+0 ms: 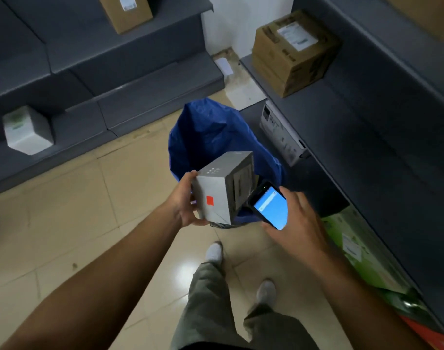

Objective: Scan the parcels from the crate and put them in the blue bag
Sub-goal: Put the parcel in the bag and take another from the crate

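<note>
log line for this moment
step: scanning | left hand: holds grey box | right hand: holds phone beside box | blue bag: open

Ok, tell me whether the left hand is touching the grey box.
Touching. The head view shows the left hand wrapped round the near corner of the grey box, with the thumb on its top edge and no gap between them.

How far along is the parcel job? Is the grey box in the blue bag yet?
Not yet. Done: the grey box is picked up, held by the left hand over the open blue bag. In hand: the right hand holds the scanner right beside the box, seemingly scanning it. Left: dropping it in. The crate is out of view, so remaining parcels can't be counted.
</note>
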`<state>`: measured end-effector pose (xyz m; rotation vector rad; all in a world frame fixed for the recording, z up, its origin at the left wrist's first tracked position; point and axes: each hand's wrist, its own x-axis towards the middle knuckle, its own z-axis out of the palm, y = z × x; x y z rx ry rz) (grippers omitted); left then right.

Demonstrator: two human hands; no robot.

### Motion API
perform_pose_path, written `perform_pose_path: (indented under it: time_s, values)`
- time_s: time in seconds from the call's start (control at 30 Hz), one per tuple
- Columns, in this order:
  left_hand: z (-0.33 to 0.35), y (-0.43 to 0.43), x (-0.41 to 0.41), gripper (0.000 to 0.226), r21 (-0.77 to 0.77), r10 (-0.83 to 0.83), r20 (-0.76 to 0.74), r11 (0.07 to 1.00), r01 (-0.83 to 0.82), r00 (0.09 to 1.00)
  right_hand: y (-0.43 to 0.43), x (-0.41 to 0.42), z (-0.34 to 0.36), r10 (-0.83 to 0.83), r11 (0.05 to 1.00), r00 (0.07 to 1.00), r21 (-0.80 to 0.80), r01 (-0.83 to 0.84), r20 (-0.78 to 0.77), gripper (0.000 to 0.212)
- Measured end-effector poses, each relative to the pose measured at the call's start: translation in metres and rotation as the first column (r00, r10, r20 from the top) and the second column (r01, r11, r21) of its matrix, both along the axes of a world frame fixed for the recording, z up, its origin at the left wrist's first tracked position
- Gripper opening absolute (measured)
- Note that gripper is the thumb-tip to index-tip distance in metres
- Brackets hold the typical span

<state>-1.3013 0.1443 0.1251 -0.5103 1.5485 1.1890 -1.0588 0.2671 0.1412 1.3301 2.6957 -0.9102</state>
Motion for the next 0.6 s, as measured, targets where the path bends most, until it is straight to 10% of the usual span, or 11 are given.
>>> perform_pose_path:
  time_s: [0.6]
  values:
    - [-0.121,0.109,-0.077,0.051,-0.145,0.071,0.049,0.987,-0.063,0.996,0.023,-0.048,-0.075,-0.205,0.978,0.979,-0.049,0.204,-0.017,0.096]
